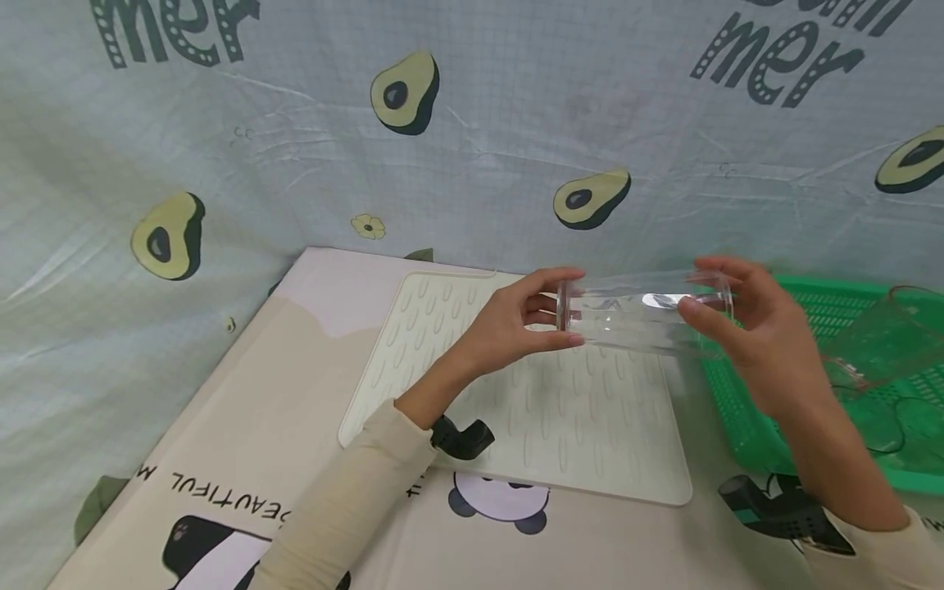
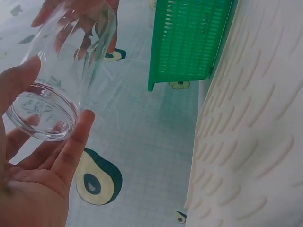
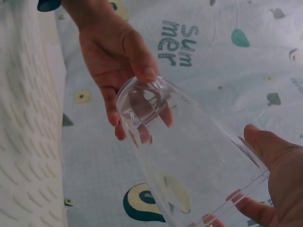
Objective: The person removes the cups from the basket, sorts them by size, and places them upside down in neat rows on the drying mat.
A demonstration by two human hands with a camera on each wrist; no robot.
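Observation:
A clear drinking glass (image 1: 627,315) lies sideways in the air between both hands, above the right part of the white ridged mat (image 1: 560,426). My left hand (image 1: 519,315) grips its thick base, thumb on the near side and fingers on the far side. The right hand (image 1: 763,336) holds the rim end with thumb and fingers spread around it. In the left wrist view the glass's heavy round base (image 2: 45,111) sits between the left thumb and fingers. The right wrist view shows the glass wall (image 3: 189,146) running from the left hand to the right.
A green perforated basket (image 1: 752,426) stands right of the mat, with another clear glass (image 1: 885,340) lying tilted inside. Behind the table hangs an avocado-print sheet (image 1: 487,147). The tablecloth (image 1: 295,393) carries panda prints and lettering.

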